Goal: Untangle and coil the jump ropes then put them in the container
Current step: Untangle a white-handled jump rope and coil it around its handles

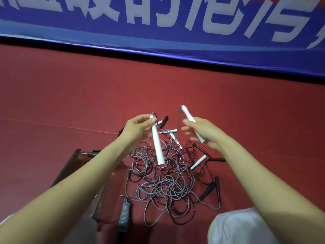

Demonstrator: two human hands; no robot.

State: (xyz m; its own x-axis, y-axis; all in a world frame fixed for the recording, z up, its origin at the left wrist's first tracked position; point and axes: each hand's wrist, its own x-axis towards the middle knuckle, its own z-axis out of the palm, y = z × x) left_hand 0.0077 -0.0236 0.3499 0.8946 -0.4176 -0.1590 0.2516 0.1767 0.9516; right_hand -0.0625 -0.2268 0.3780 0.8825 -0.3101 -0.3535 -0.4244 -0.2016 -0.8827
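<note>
A tangled heap of grey and black jump ropes (165,180) lies on the red floor in front of me. My left hand (136,132) pinches the top of a white handle (157,147) that hangs down over the heap. My right hand (202,132) grips a second white handle (189,117), tilted up to the left, with a grey cord looping off its tip down to the pile. A clear plastic container (84,159) stands at the left, partly hidden under my left forearm.
Several loose white handles (198,162) and black handles (208,191) lie around the heap. A grey ribbed handle (125,213) lies near the container. A blue banner (158,23) runs along the far floor edge. My knee in white cloth (237,228) is at lower right.
</note>
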